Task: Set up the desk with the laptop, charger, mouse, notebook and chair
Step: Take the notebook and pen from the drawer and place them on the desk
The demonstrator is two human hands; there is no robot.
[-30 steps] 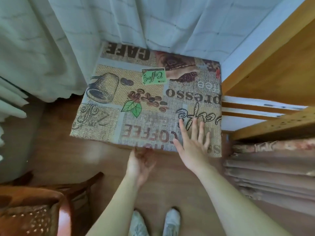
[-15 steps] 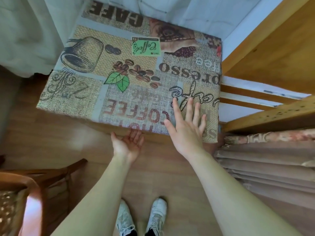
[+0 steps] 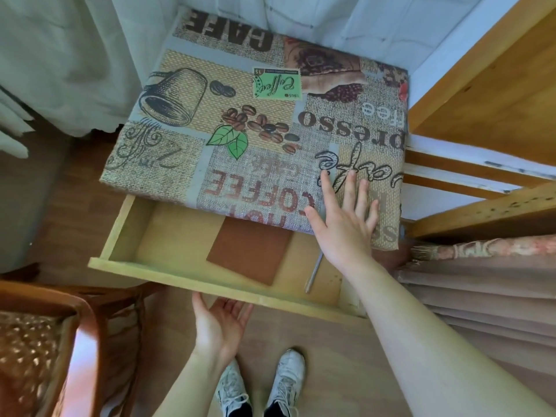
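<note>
A small desk (image 3: 180, 164) covered with a coffee-print cloth stands in front of me. Its pale wooden drawer (image 3: 156, 270) is pulled out towards me. Inside lies a brown notebook (image 3: 249, 251) and, to its right, a thin metal pen-like rod (image 3: 314, 272). My left hand (image 3: 219, 323) is palm up under the drawer's front board, fingers hooked beneath it. My right hand (image 3: 346, 221) rests flat with fingers spread on the cloth at the desk's near right corner. A wooden chair (image 3: 87, 326) with a patterned seat stands at the lower left.
White curtains (image 3: 60, 55) hang behind and left of the desk. A wooden shelf unit (image 3: 493, 94) stands on the right, with folded brownish fabric (image 3: 481, 284) below it. My white shoes (image 3: 285, 380) are on the wood floor just before the drawer.
The drawer has slid out from under the desk top, drawn by my left hand, and the notebook inside has come into view. My right hand stayed flat on the cloth.
</note>
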